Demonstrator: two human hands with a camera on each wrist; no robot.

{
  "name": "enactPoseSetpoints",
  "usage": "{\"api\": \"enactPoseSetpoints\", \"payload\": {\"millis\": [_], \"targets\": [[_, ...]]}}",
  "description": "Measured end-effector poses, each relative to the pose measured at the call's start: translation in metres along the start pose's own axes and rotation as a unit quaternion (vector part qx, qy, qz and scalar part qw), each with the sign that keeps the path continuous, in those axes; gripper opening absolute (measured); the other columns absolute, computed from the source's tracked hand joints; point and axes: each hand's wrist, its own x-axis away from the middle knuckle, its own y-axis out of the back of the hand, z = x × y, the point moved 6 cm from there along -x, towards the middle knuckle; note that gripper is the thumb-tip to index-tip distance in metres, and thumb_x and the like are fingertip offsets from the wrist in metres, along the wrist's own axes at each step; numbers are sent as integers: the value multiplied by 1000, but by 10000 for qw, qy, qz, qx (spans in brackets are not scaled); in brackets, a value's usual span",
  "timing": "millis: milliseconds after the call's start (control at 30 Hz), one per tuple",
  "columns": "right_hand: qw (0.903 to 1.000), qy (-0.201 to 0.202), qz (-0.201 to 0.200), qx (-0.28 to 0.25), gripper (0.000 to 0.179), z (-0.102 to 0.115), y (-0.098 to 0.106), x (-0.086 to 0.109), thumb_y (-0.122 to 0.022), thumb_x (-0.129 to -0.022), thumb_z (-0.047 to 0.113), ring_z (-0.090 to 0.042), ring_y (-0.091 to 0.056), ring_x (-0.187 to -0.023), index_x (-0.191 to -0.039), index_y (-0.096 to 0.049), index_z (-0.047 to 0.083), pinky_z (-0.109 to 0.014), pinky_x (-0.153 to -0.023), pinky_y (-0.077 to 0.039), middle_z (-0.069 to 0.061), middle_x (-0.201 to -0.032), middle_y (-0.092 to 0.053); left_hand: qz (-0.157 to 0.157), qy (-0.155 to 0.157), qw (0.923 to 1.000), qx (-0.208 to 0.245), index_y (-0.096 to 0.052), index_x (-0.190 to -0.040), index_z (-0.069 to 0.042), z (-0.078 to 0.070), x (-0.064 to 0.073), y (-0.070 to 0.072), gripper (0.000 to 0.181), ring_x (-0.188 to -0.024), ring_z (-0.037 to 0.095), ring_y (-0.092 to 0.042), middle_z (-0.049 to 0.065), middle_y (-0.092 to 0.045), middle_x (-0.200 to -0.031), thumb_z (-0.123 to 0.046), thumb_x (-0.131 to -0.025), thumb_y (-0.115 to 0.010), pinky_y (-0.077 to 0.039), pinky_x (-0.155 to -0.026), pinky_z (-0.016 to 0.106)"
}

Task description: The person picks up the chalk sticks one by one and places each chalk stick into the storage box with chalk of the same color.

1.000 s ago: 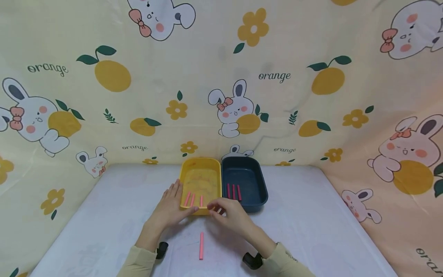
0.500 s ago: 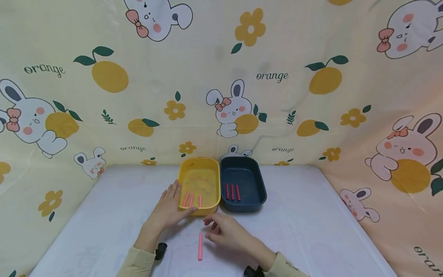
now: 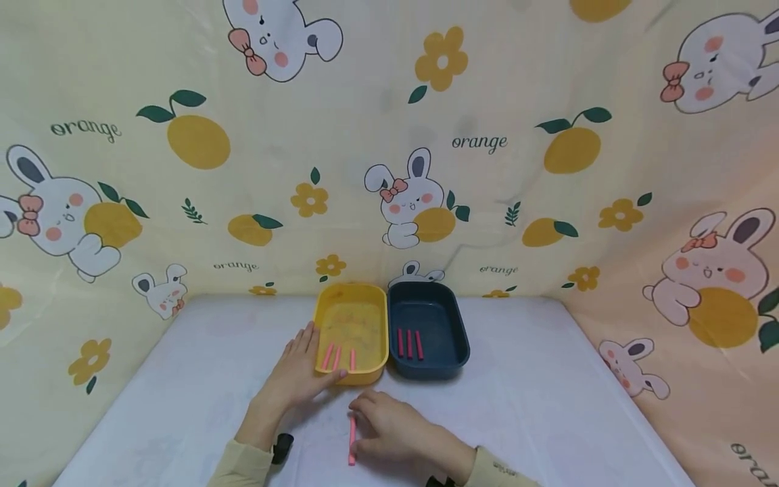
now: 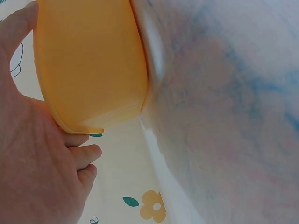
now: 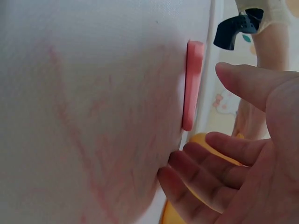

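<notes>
A: Head view is showing the right hand [image 3: 389, 429] lying over a pink stick [image 3: 352, 439] on the white table [image 3: 548, 406]; fingers relaxed, reaching at it, nothing gripped yet.

B: Left hand [image 3: 301, 368] is lying flat against the yellow tray [image 3: 353, 325], fingers straight, steadying its side; three sticks are lying inside, three more in the blue tray [image 3: 432, 325] beside it.

A: Stick is looking light, thin and stiff, probably smooth; lying flat, so I am judging a pinch at mid-length, thumb and forefinger on the long edges, as safest.

B: Right wrist view is showing its blunt end [image 5: 194, 84] clear of the fingertips [image 5: 233, 77].

A: Writing: the cloth backdrop [image 3: 481, 142] is reading "orange" repeatedly; no brands.
</notes>
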Motion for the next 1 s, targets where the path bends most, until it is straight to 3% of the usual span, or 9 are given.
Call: {"api": "enactPoseSetpoints", "payload": {"millis": [267, 667, 1000], "targets": [[9983, 75, -73, 577, 56, 10, -4, 0, -81, -85, 52, -6, -57, -115, -129, -67, 19, -28, -83, -58, 8, -124, -63, 69, 89, 9999, 62, -14, -162, 9, 3, 1, -5, 116, -157, 45, -14, 25, -9, -171, -69, -92, -64, -14, -128, 57], [9974, 104, -133, 698, 58, 14, -5, -3, -84, -83, 52, -5, -56, -113, -128, -68, 20, -26, -82, -57, 9, -122, -62, 38, 64, 10000, -51, -16, -162, 9, 2, 0, -3, 117, -157, 45, -15, 26, -10, -171, -72, -91, -62, -15, -128, 57], [9980, -199, -117, 594, 57, 11, -6, -4, -86, -80, 54, -6, -56, -108, -122, -69, 19, -27, -83, -57, 9, -114, -60, 31, 64, 10000, 15, -15, -162, 9, 2, 1, -3, 115, -157, 46, -15, 26, -11, -171, -68, -92, -64, -15, -128, 58]]}}
